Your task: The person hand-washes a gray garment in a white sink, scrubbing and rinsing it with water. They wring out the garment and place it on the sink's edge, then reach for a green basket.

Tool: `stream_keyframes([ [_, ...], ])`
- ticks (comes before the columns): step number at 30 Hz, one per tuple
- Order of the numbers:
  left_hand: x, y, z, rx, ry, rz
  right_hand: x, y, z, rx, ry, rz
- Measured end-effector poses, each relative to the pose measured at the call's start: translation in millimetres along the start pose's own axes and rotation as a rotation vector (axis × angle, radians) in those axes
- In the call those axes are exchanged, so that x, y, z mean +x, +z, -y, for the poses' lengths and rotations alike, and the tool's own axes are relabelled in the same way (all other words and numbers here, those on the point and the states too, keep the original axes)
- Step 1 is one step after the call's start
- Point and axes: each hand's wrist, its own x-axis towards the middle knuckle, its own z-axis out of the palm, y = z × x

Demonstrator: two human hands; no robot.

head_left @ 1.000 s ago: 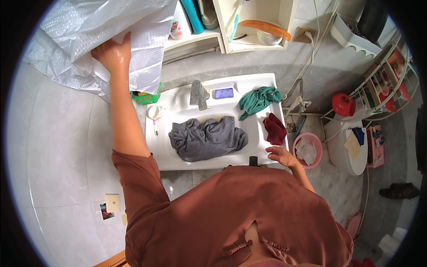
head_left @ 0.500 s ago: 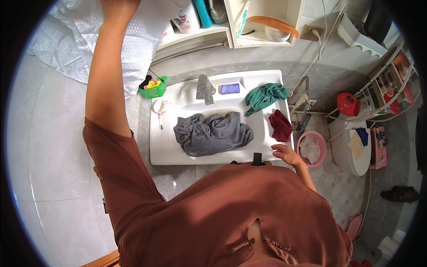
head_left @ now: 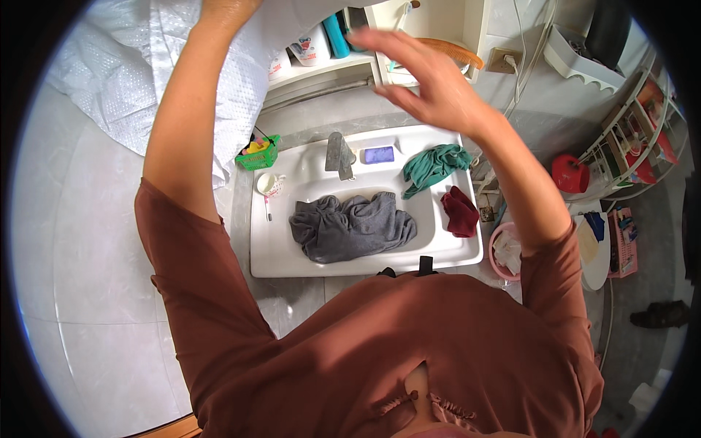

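Reaching up at the top edge, my left hand [head_left: 232, 9] is mostly cut off, so its fingers are hidden. It is nearest to a white dotted curtain [head_left: 117, 80]; whether it grips the cloth I cannot tell. My right hand [head_left: 438, 91] is raised in front of the white shelf [head_left: 427, 14], fingers stretched out and holding nothing. Below, a crumpled grey garment [head_left: 350, 226] lies in the white sink basin [head_left: 274, 266] under a grey faucet [head_left: 337, 155]. A green cloth [head_left: 438, 166] and a dark red cloth [head_left: 460, 212] rest on the sink's right side.
On the sink's back rim is a purple soap bar [head_left: 379, 155]; a cup [head_left: 269, 184] and toothbrush stand left. A small green basket [head_left: 259, 153] sits at the corner. An orange comb [head_left: 456, 51] and bottles [head_left: 312, 47] occupy the shelves. A pink bucket [head_left: 504, 252] stands right.
My right hand has risen from beside the sink's front right corner to the shelf. My left hand has shifted slightly right along the top edge.
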Motion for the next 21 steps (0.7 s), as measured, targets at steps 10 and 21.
stream_keyframes([
  [10, -54, -53, -56, -0.389, -0.291, 0.696, 129, -4, -93, 0.192, 0.357, 0.193],
  [21, -244, -34, -146, -0.852, -0.338, 0.874, 143, -5, -77, 0.505, 0.332, 0.140],
])
